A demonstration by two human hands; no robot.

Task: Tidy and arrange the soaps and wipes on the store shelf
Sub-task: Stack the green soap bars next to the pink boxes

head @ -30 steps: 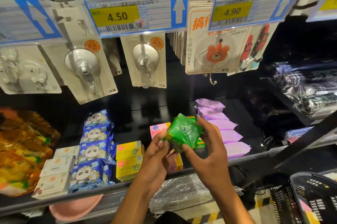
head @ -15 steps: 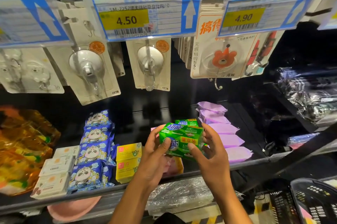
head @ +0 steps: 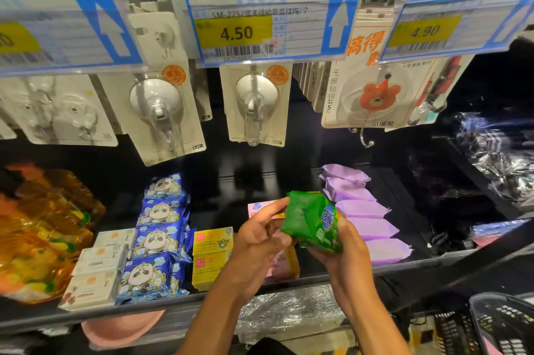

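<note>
Some orange bags [head: 43, 233] sit at the far left of the black shelf [head: 231, 181]. Next come white boxes [head: 95, 268], a row of blue panda wipes [head: 159, 239] and two stacked yellow boxes [head: 212, 253]. The left hand [head: 257, 242] pinches the left edge of a green soap pack [head: 312, 219]. The pack is tipped up in the air, over a pink pack [head: 258, 207]. The right hand [head: 346, 259] grips it from below. Purple packs [head: 364, 210] lie in a row just to its right.
</note>
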